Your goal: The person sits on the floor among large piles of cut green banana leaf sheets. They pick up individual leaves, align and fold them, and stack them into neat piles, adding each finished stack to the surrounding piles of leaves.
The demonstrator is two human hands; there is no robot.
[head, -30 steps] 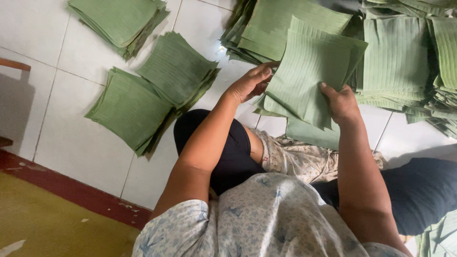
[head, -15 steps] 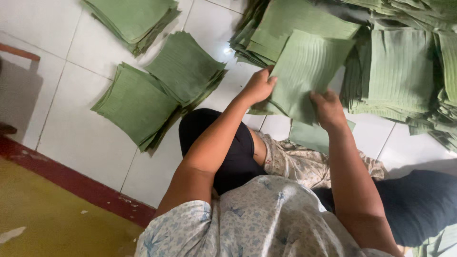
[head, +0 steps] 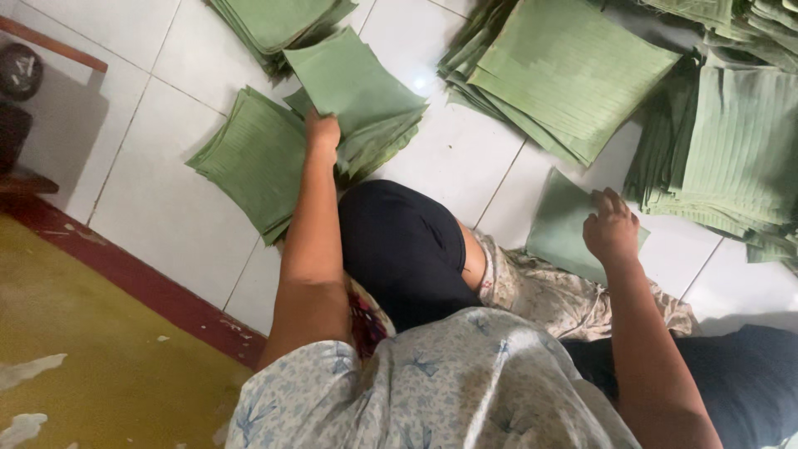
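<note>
Green ribbed square leaf sheet [head: 353, 79] gripped by left hand [head: 322, 133]; right hand [head: 611, 229] loosely open on another sheet [head: 561, 224].

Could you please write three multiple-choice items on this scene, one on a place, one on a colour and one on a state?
1. Where is the left hand?
A. on the green leaf piles at the left
B. on the yellow floor
C. on the wooden furniture

2. What colour are the floor tiles under the stacks?
A. blue
B. white
C. black

3. What is the right hand doing?
A. resting flat on the knee
B. gripping a knife
C. touching a single green sheet with bent fingers

Answers:
1 A, the left hand grips a sheet where the two left piles meet.
2 B, the tiles are plainly white with thin grout lines.
3 C, the right hand lies at the edge of the lone sheet beside the large stack.
</note>
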